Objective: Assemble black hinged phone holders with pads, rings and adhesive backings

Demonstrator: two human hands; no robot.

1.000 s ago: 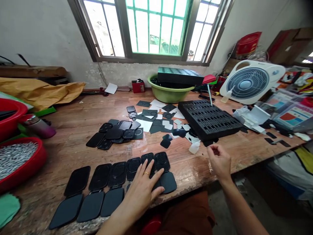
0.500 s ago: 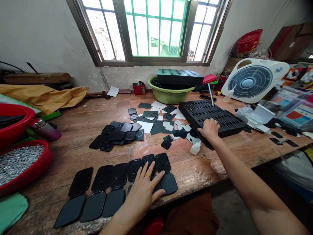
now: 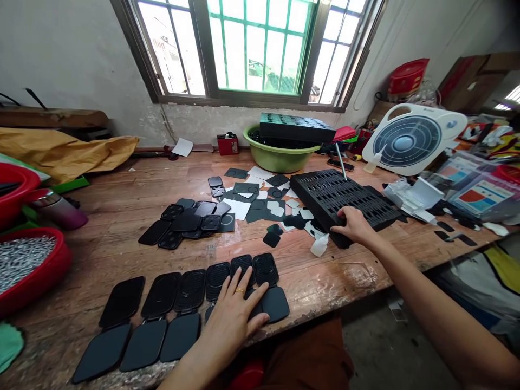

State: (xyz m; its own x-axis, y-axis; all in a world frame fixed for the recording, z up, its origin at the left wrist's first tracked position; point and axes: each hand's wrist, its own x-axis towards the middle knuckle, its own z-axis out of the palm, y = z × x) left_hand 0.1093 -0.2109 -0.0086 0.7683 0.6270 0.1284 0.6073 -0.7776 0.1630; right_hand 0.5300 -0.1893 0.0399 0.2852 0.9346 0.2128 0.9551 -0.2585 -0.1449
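Note:
My left hand [image 3: 231, 306] lies flat with spread fingers over a row of open black hinged cases [image 3: 193, 290] along the table's front edge, hiding several of them. Their smooth square lids [image 3: 144, 344] fold toward me, while the ridged halves lie farther back. To the right, my right hand [image 3: 356, 223] grips the near edge of a black slotted tray [image 3: 341, 195], thumb on the side and fingers curled over the top. Left of that hand, a small white bottle [image 3: 319, 246] lies beside scattered black and white pieces.
More black cases [image 3: 187, 222] are piled mid-table. Behind stands a green basin [image 3: 280, 157] carrying another slotted tray [image 3: 296, 129]. At left are a red bowl of metal pins [image 3: 30, 260] and a flask [image 3: 60, 208]. A white fan [image 3: 410, 138] stands at right.
The view has shifted slightly to the right. My right hand has closed more around the slotted tray's near edge, its wrist turned. My left hand stays on the cases.

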